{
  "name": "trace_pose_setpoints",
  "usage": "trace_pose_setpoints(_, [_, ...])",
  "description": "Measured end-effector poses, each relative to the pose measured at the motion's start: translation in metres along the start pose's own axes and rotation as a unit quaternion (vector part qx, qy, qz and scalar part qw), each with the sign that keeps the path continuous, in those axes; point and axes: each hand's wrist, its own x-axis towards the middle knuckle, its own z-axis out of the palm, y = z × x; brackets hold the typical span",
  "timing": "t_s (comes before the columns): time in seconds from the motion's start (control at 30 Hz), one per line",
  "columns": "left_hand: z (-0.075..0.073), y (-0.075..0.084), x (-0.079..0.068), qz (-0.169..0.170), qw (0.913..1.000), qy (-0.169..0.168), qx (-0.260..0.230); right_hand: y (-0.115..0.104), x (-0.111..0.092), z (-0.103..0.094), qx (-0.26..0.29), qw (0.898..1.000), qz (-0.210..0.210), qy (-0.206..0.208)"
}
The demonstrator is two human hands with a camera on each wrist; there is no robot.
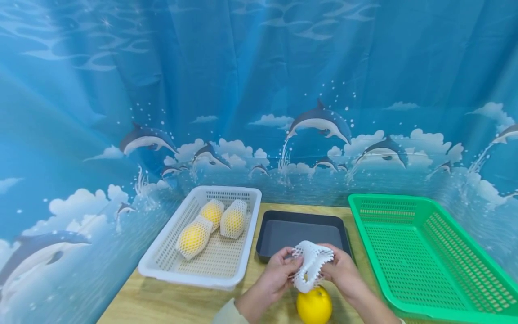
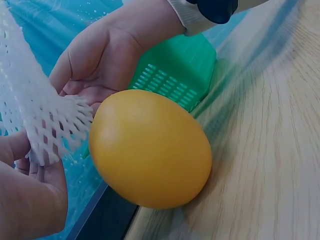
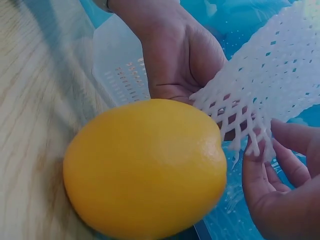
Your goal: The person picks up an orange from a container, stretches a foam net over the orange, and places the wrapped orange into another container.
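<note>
A white foam fruit net (image 1: 310, 265) is held up between both hands above the table. My left hand (image 1: 279, 275) pinches its left edge, with the thumb on the near side. At the other edge my right hand (image 1: 344, 272) grips the mesh; in the right wrist view its thumb and fingers (image 3: 257, 175) pinch the net's open end. A bare yellow-orange fruit, like an orange (image 1: 314, 306), rests on the table just below the net. Neither hand holds this fruit. In the left wrist view the net's fringed end (image 2: 70, 120) hangs beside the orange (image 2: 150, 150).
At the left stands a white basket (image 1: 162, 265) with 3 yellow fruits (image 1: 194, 238) in foam nets. A black tray (image 1: 279, 231) lies behind the hands. To the right is a green basket (image 1: 429, 265). A blue dolphin-print curtain (image 1: 259, 90) hangs behind the wooden table (image 1: 162, 301).
</note>
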Motion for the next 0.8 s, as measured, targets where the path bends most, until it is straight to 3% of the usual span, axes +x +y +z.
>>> trace_pose_setpoints(0.27, [-0.002,0.001,-0.004,0.003,0.9998,0.004,0.021,-0.001,-0.009,-0.005,-0.001,1.0,-0.01,0.003])
trace_pose_setpoints(0.6, [-0.01,0.004,-0.012,-0.004,0.9994,-0.002,0.035,-0.005,-0.023,-0.007,-0.028,0.998,0.046,0.039])
trace_pose_setpoints(0.8, [-0.017,0.002,-0.019,-0.022,0.9983,-0.003,0.054,0.0,-0.035,-0.015,-0.051,0.996,0.079,0.002])
